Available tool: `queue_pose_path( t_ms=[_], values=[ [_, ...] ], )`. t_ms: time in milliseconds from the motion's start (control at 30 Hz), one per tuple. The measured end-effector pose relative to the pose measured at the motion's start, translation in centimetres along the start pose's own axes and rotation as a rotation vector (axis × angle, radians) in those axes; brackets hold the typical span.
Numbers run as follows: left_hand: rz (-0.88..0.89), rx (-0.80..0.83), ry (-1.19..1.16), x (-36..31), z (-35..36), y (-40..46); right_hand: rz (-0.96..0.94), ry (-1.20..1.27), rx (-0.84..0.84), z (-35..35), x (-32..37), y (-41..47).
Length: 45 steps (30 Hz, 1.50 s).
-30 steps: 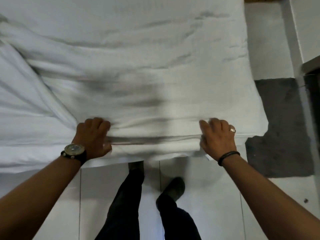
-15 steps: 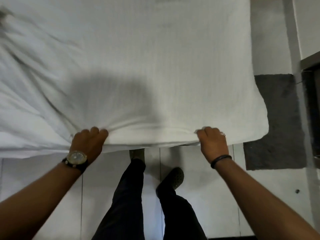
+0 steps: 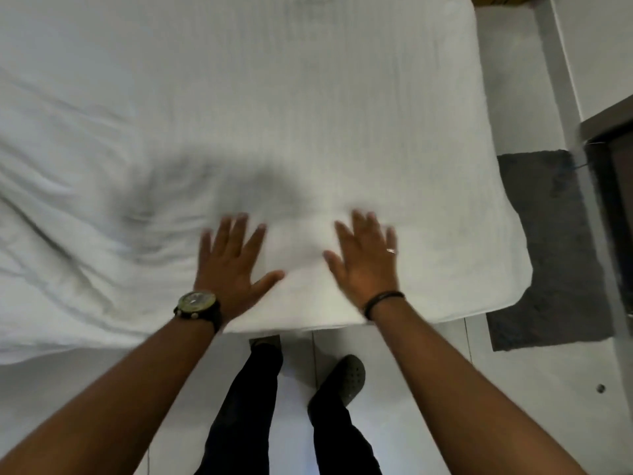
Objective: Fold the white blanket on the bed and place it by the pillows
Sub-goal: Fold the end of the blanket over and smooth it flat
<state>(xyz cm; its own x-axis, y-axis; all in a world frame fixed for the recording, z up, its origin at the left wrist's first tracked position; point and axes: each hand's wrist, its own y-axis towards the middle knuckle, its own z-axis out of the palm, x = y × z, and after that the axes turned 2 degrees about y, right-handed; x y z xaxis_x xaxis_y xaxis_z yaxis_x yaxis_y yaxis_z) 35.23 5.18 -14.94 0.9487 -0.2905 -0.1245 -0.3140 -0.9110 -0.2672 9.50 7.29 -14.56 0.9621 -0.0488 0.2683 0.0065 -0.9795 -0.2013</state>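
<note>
The white blanket lies spread over the bed, smooth on the right and rumpled into folds on the left. Its near edge hangs just past the bed's edge in front of me. My left hand, with a watch on the wrist, lies flat on the blanket with fingers spread. My right hand, wearing a ring and a black wristband, rests flat beside it, fingers straight. Both hands are a little blurred. No pillows are in view.
White floor tiles lie below the bed edge, where my legs and dark shoes stand. A grey mat lies on the floor to the right of the bed. A dark door frame stands at the far right.
Both hands have let go of the blanket's near edge. They have moved forward onto the top of the blanket and now lie flat with fingers spread.
</note>
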Motion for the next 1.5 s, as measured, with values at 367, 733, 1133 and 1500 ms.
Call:
queue_pose_path(
  t_ms=[367,733,1133,1500],
  values=[
    [-0.043,0.121,-0.055,4.1,-0.8,0.9,0.383,-0.066,0.120,-1.9,-2.1,1.6],
    [-0.324,-0.084,0.051,13.2,-3.4,16.9,0.174,-0.210,-0.003,-1.0,-4.5,17.8],
    [-0.026,-0.114,-0.010,4.7,-4.9,27.5,-0.206,-0.080,-0.001,-2.7,5.1,29.5],
    [-0.365,-0.061,0.065,10.3,-9.0,39.4,0.366,-0.145,-0.061,-8.4,-12.2,41.0]
  ],
)
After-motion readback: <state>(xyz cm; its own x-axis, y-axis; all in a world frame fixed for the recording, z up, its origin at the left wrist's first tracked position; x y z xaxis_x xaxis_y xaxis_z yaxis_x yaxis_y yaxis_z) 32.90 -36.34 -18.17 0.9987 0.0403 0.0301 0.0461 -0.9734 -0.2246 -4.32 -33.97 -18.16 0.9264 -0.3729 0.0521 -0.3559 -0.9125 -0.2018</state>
